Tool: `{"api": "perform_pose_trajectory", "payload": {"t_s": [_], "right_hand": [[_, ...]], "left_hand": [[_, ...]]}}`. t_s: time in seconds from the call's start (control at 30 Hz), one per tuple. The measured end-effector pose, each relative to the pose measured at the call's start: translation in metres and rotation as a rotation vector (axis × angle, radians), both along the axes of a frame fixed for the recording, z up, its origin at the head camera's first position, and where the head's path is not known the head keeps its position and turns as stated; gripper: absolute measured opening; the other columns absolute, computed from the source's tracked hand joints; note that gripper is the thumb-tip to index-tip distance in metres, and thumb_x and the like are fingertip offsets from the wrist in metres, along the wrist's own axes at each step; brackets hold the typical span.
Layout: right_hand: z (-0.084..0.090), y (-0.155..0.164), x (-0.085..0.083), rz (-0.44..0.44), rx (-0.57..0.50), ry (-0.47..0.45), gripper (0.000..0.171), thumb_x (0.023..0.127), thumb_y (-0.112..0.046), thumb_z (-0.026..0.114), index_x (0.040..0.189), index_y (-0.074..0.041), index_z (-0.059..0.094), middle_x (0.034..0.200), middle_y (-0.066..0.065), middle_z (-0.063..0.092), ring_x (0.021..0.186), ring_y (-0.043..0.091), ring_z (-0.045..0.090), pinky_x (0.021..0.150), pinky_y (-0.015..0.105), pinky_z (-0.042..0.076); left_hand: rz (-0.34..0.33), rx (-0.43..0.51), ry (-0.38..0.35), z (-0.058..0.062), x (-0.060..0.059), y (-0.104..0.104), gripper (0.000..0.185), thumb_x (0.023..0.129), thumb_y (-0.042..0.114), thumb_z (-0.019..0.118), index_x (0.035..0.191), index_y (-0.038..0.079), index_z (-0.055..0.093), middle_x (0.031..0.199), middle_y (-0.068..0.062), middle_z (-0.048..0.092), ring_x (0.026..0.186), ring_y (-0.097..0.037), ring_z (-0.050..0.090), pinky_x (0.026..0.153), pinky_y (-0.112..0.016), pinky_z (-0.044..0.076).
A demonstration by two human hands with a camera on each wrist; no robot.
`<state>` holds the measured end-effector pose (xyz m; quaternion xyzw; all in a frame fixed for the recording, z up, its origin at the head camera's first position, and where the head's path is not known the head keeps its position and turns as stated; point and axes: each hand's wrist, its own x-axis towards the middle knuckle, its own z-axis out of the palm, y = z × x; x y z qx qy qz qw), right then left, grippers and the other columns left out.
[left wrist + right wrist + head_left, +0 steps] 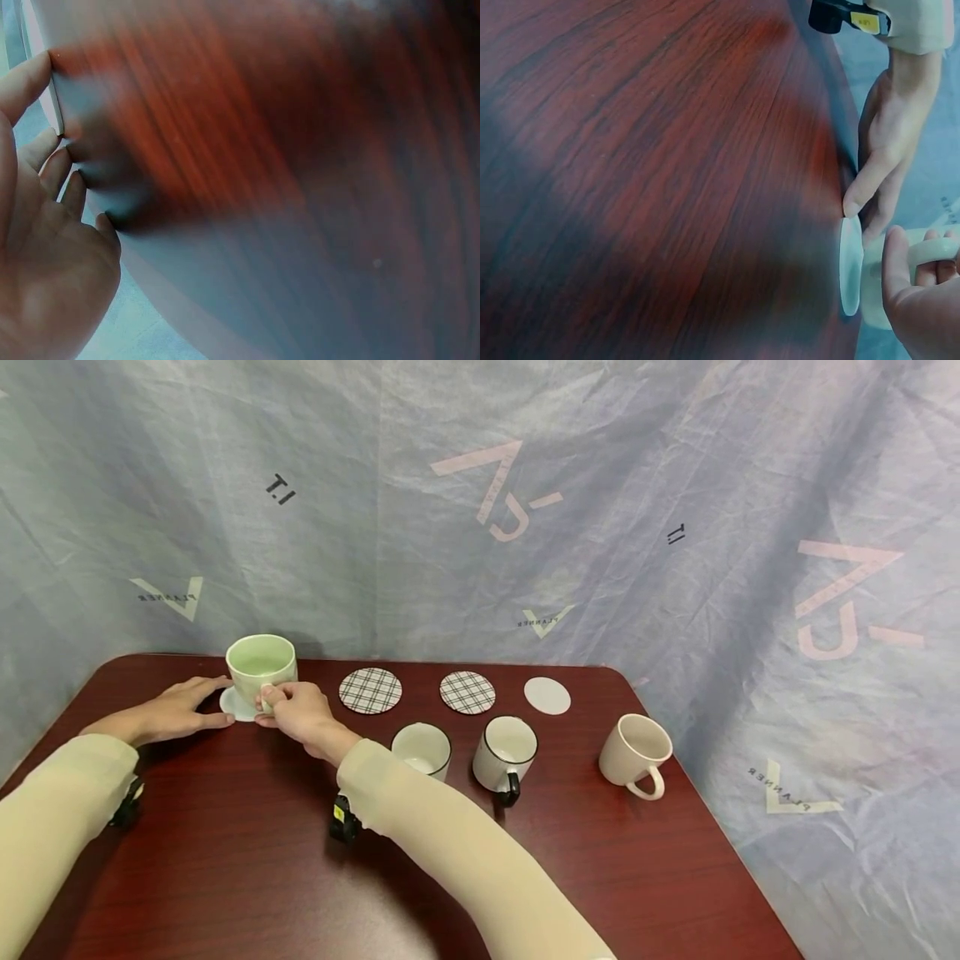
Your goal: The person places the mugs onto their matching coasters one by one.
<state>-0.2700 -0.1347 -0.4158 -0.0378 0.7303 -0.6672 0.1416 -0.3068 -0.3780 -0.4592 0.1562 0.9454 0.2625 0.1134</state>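
A pale green mug [246, 683] is at the far left of the table, over a round white coaster [234, 705]. My right hand [302, 712] grips the mug's handle, which shows best in the right wrist view, with fingers through it. Beside the coaster lies my left hand [174, 710], thumb and forefinger spread and their tips at the coaster's edge. In the left wrist view the fingers of the left hand [64, 262] are extended near that thin pale rim. I cannot tell whether the mug's base fully rests on the coaster.
Two plaid coasters [371, 691] [467, 692] and a plain white one [547, 695] line the back. A black-rimmed white mug [422, 743] is partly behind my right sleeve; another with a black handle [498, 768] stands beside it. A cream mug [622, 760] stands right. Behind hangs a grey curtain [420, 527].
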Motion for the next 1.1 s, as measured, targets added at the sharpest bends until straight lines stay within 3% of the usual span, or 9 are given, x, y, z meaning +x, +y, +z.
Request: {"api": "perform_pose_trajectory", "payload": {"t_s": [0.2,0.5,0.63,0.87,1.1], "right_hand": [[-0.002,-0.005,-0.004,-0.006,0.022,0.006,0.027,0.11,-0.02,0.061,0.103,0.001,0.078,0.089,-0.002,0.071,0.09,0.022,0.08,0.076,0.024,0.063],[-0.008,-0.012,-0.007,-0.024,0.011,0.003,0.027,0.109,-0.018,0.062,0.098,0.001,0.077,0.085,-0.003,0.069,0.089,0.023,0.08,0.073,0.023,0.063],[-0.01,-0.014,-0.008,-0.01,0.033,0.007,0.027,0.109,-0.019,0.062,0.099,0.0,0.078,0.086,-0.003,0.069,0.089,0.021,0.08,0.073,0.024,0.063],[-0.014,-0.018,-0.01,-0.01,0.035,0.003,0.026,0.109,-0.018,0.062,0.098,0.0,0.078,0.084,-0.005,0.067,0.087,0.02,0.08,0.071,0.021,0.062],[-0.013,-0.019,-0.011,0.002,0.045,0.013,0.026,0.109,-0.018,0.062,0.098,-0.001,0.077,0.085,-0.005,0.067,0.087,0.019,0.08,0.071,0.021,0.061]], "left_hand": [[0.019,0.037,0.003,-0.014,-0.007,-0.005,0.09,0.1,0.039,0.071,0.158,-0.013,0.027,0.155,-0.042,0.024,0.141,-0.066,0.02,0.11,-0.081,0.019],[0.02,0.024,0.012,-0.003,0.001,0.001,0.091,0.101,0.033,0.07,0.159,-0.017,0.021,0.153,-0.044,0.024,0.139,-0.066,0.02,0.109,-0.082,0.019],[0.024,0.026,0.02,-0.004,0.003,-0.001,0.09,0.102,0.032,0.069,0.16,-0.017,0.02,0.153,-0.044,0.023,0.139,-0.067,0.02,0.109,-0.082,0.02],[0.028,0.072,0.064,-0.019,-0.002,-0.008,0.092,0.099,0.039,0.072,0.162,-0.011,0.026,0.153,-0.04,0.028,0.138,-0.064,0.023,0.108,-0.079,0.022],[0.016,0.056,0.036,-0.008,0.001,-0.003,0.093,0.101,0.035,0.07,0.158,-0.019,0.022,0.152,-0.045,0.023,0.137,-0.069,0.019,0.108,-0.083,0.019]]}}
